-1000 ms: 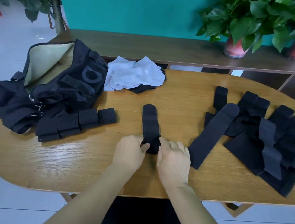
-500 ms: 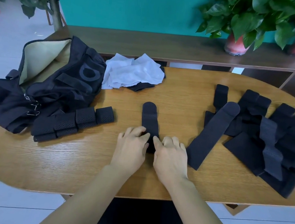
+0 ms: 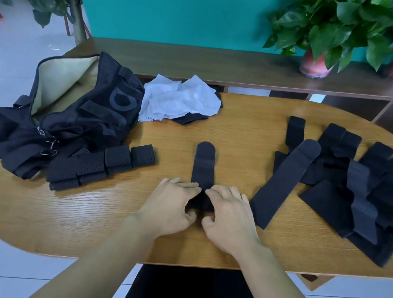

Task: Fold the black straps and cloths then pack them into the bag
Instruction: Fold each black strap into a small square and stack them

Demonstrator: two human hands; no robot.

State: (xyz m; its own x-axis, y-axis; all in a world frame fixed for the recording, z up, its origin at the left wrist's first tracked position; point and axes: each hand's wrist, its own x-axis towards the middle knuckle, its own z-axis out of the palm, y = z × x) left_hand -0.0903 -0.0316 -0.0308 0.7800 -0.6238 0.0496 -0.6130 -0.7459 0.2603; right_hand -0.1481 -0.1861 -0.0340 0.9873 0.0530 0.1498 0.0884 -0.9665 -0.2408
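Teal wall in the back with a long dark wooden shelf under it, two pink pots of leafy green plants sitting on the shelf at the right. Closer in is an oval wooden table with all the stuff on it.

Far left, hanging a bit over the table edge, is the black bag, unzipped with its beige lining showing. Right in front of it, touching, sits a row of folded perforated black straps. Behind those, next to the bag, there's a crumpled white cloth lying over a dark one that peeks out underneath.

Dead centre is the strap being worked on, running straight away from the person with its rounded tip at the far end. Both hands are on its near end: left hand and right hand each have fingers on top and thumb tucked in below, pinching the strap's near end from either side.

Off to the right is a messy pile of unfolded black straps and cloths, overlapping each other, one long strap lying diagonal at its left edge
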